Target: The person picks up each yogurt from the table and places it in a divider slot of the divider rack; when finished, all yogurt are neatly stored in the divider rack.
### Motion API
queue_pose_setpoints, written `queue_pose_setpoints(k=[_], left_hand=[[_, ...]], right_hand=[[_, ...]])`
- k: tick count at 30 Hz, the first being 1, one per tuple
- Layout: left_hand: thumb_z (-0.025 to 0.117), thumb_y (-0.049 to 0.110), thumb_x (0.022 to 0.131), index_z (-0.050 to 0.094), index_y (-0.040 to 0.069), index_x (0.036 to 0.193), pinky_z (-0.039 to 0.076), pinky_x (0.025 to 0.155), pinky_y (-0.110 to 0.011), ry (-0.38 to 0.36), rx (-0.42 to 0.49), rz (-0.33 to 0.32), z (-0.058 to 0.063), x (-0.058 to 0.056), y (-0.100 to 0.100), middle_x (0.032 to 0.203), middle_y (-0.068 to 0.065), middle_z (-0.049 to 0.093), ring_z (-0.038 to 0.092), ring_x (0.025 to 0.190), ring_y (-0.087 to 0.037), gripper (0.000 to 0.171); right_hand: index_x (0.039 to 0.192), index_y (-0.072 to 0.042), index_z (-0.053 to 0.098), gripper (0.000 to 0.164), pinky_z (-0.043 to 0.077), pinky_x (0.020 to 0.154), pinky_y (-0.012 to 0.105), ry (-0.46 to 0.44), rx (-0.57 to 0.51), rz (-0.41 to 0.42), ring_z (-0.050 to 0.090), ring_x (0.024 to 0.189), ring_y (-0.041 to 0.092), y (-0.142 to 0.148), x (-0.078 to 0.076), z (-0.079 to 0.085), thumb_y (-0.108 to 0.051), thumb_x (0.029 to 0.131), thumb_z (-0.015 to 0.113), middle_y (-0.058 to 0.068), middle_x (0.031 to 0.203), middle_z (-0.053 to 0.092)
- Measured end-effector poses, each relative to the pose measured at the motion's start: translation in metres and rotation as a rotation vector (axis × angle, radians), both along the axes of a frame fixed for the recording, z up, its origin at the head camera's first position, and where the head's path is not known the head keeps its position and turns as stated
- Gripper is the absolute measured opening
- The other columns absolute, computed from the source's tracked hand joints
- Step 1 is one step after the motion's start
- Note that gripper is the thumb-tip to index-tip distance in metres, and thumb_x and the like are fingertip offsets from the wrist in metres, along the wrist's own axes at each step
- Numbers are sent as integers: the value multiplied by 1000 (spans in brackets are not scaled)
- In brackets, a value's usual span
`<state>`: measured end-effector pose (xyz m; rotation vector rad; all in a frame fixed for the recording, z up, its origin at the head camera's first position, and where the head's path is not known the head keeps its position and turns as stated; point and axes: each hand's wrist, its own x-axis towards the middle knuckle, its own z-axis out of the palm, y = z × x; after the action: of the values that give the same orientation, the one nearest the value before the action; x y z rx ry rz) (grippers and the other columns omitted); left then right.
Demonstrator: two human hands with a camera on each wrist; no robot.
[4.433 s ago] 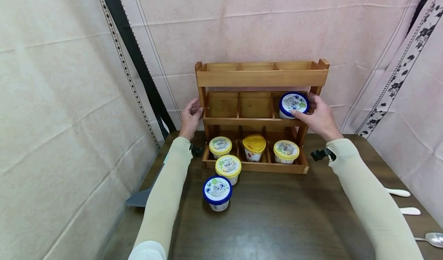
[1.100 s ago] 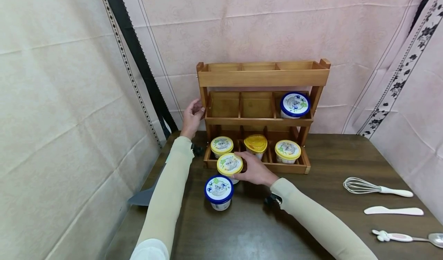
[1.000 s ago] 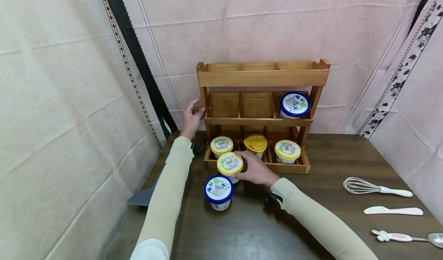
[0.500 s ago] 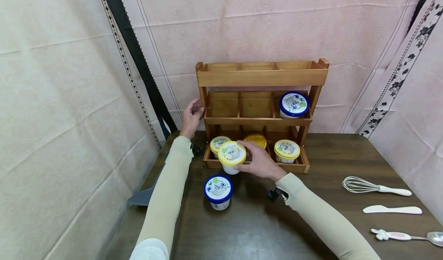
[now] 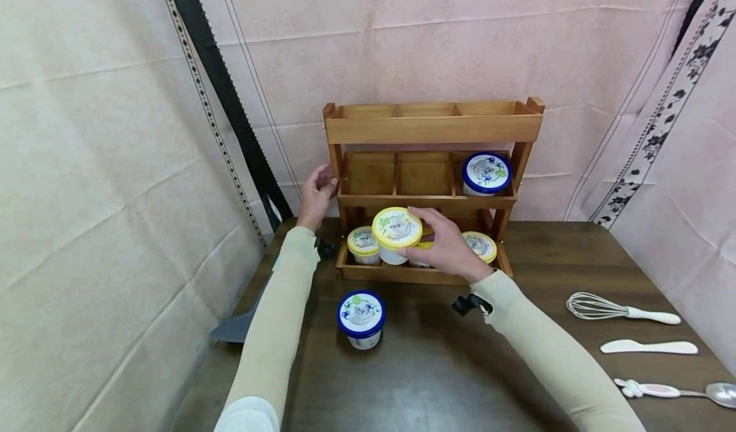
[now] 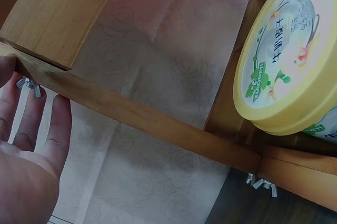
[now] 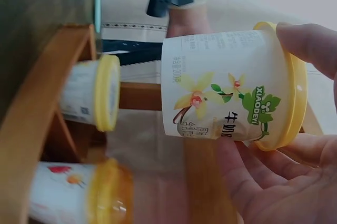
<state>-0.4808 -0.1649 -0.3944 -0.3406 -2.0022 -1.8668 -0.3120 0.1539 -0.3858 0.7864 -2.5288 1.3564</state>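
My right hand (image 5: 445, 243) grips a white tub (image 7: 226, 87) with a yellow lid, thumb and fingers about the lid's rim. The tub is in the air before the lower tier of a wooden rack (image 5: 435, 130). My left hand (image 5: 317, 195) holds the rack's left post, fingertips beside a wing nut (image 6: 30, 84). In the lower tier stand a yellow-lidded tub (image 5: 363, 243) at left, one in the middle, mostly hidden, and another yellow-lidded tub (image 5: 480, 245) at right. A blue-lidded tub (image 5: 487, 173) sits in the middle tier's right compartment. Another blue-lidded tub (image 5: 361, 317) stands on the table.
On the right of the dark table (image 5: 425, 381) lie a whisk (image 5: 621, 307), a white knife (image 5: 650, 347) and a spoon (image 5: 673, 390). A grey flat object (image 5: 232, 328) shows behind the left sleeve. Pale cloth (image 5: 431, 36) hangs close behind the rack.
My right hand let go of the blue-lidded tub in the middle tier, took hold of the yellow-lidded tub on the table and lifted it up toward the rack. My left hand has stayed put.
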Motion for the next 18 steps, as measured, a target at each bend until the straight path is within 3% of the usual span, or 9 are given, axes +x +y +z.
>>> queue_pose_setpoints(k=[7, 18], left_hand=[[65, 15, 106, 60, 24, 147, 55, 106, -41, -5, -6, 9, 0, 1, -1, 133, -8, 61, 59, 123, -22, 43], [65, 14, 106, 60, 23, 148, 56, 102, -37, 2, -13, 10, 0, 0, 0, 133, -8, 62, 59, 122, -21, 43]], right_hand=[[159, -14, 45, 91, 60, 100, 47, 49, 9, -22, 64, 126, 28, 9, -6, 25, -36, 84, 92, 9, 153, 52], [162, -17, 40, 95, 60, 100, 49, 2, -17, -117, 65, 123, 29, 23, -25, 51, -42, 86, 89, 6, 149, 52]])
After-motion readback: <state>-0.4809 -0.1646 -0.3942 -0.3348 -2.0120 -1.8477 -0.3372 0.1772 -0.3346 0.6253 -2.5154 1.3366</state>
